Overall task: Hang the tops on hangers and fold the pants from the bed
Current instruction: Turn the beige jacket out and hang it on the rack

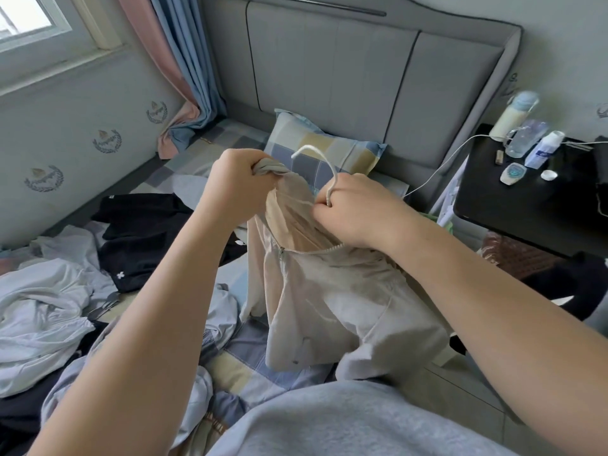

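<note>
I hold a beige zip-up top (332, 301) up over the bed (250, 360). My left hand (237, 185) grips a bunched part of its collar or hood. My right hand (355, 209) holds the neck of a white hanger (316, 159), whose hook sticks up between my hands; the rest of the hanger is hidden inside the top. On the bed to the left lie a black garment (141, 238) and crumpled white and pale blue clothes (42, 311).
A checked pillow (329, 149) leans on the grey headboard (362, 70). To the right stands a black bedside table (533, 205) with bottles and a white cable. A wall, window and curtain are on the left.
</note>
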Motion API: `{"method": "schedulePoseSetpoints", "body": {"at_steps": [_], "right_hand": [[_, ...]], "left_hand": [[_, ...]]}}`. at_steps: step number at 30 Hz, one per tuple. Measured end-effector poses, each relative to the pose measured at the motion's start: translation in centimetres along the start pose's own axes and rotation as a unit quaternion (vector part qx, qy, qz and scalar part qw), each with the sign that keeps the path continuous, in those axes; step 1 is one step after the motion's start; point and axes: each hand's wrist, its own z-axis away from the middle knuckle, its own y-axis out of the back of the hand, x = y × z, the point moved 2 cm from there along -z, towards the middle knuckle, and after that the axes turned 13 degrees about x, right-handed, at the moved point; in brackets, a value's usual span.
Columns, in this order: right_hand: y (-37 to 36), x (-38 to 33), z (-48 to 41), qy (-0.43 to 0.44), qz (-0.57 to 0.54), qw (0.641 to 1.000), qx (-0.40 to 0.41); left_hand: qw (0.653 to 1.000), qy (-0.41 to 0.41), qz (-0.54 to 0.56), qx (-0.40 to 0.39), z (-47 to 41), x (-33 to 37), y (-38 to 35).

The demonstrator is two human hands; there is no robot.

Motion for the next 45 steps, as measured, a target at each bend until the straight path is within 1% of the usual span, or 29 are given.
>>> {"method": "schedulePoseSetpoints", "body": {"at_steps": [2,3,4,5,6,7,8,9,10,11,14,18,20,25,27,29,32,35,37,42,45], "right_hand": [[0.2,0.1,0.0,0.016,-0.025,0.999,0.024],[0.4,0.4,0.0,0.017,-0.032,0.999,0.026],[0.5,0.7,-0.1,0.019,-0.041,0.999,0.025],[0.6,1.0,0.0,0.026,-0.052,0.998,0.023],[0.6,1.2,0.0,0.036,-0.065,0.997,0.021],[0.5,1.3,0.0,0.046,-0.085,0.995,0.019],[0.5,1.3,-0.1,0.054,-0.115,0.992,0.021],[0.4,1.4,-0.2,0.059,-0.147,0.987,0.027],[0.5,1.6,-0.4,0.062,-0.172,0.982,0.036],[0.5,1.9,-0.6,0.061,-0.194,0.978,0.043],[0.4,3.3,-0.5,0.050,-0.269,0.960,0.054],[-0.3,4.7,0.1,0.061,-0.309,0.947,0.057],[-0.4,5.9,0.0,0.049,-0.297,0.952,0.061],[-0.5,11.2,1.7,-0.016,-0.269,0.959,0.085],[-0.9,12.6,2.7,-0.016,-0.283,0.954,0.101],[-1.3,13.3,3.4,-0.019,-0.308,0.940,0.147],[-1.7,13.3,4.0,-0.031,-0.342,0.913,0.221],[-1.9,12.4,4.0,-0.035,-0.352,0.897,0.266],[-1.9,12.0,3.9,-0.037,-0.360,0.892,0.271],[-2.3,11.4,3.7,-0.045,-0.387,0.889,0.238],[-2.6,11.3,3.8,-0.058,-0.416,0.875,0.242]], "left_hand": [[0.992,0.043,0.075,-0.095,0.7,-0.1,-0.2],[0.985,0.057,0.120,-0.108,1.1,-0.2,-0.1],[0.983,0.052,0.155,-0.078,1.4,-0.3,0.1],[0.987,0.027,0.157,-0.013,1.5,-0.5,0.4],[0.991,-0.009,0.128,0.046,1.5,-0.8,0.7],[0.994,-0.052,0.075,0.063,1.7,-1.0,0.9],[0.995,-0.092,0.017,0.036,1.8,-1.1,0.7],[0.993,-0.117,-0.024,-0.011,2.1,-1.2,0.4],[0.991,-0.120,-0.036,-0.048,2.5,-1.3,0.0],[0.992,-0.109,-0.027,-0.064,2.9,-1.3,-0.2],[0.996,-0.080,0.011,-0.043,3.6,-1.2,-0.3],[0.994,-0.069,0.007,-0.085,4.2,-1.0,-0.6],[0.995,-0.068,0.009,-0.070,4.3,-1.3,-0.4],[0.995,-0.081,0.042,0.038,3.4,-3.4,2.1],[0.992,-0.090,0.061,0.065,2.9,-4.3,3.0],[0.990,-0.091,0.076,0.081,2.6,-4.9,3.6],[0.989,-0.087,0.090,0.085,2.7,-5.0,3.6],[0.989,-0.077,0.091,0.084,2.8,-4.7,3.0],[0.991,-0.075,0.080,0.082,2.8,-4.5,2.5],[0.993,-0.088,0.034,0.066,3.4,-3.0,1.8],[0.993,-0.086,0.030,0.069,3.7,-2.7,1.9]]}}
